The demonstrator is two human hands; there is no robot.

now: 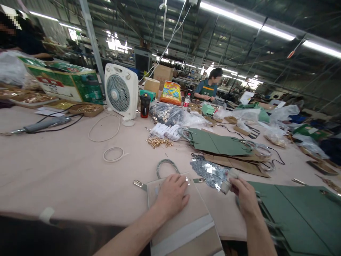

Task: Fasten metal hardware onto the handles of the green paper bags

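Note:
My left hand lies flat, fingers stretched out, on a beige bag panel at the table's near edge. A green handle loop and metal strap ends stick out from under the panel. My right hand is closed around a small pale roll-like object, held just right of the panel. A pile of small silvery metal pieces in clear plastic lies just beyond that hand. A stack of green bag panels sits under and right of my right wrist.
Further back lie green and brown bag panels, gold fittings, a white fan, a black cup, cord loops, a grey hand tool. A seated person works at the far end; another person stands at far left.

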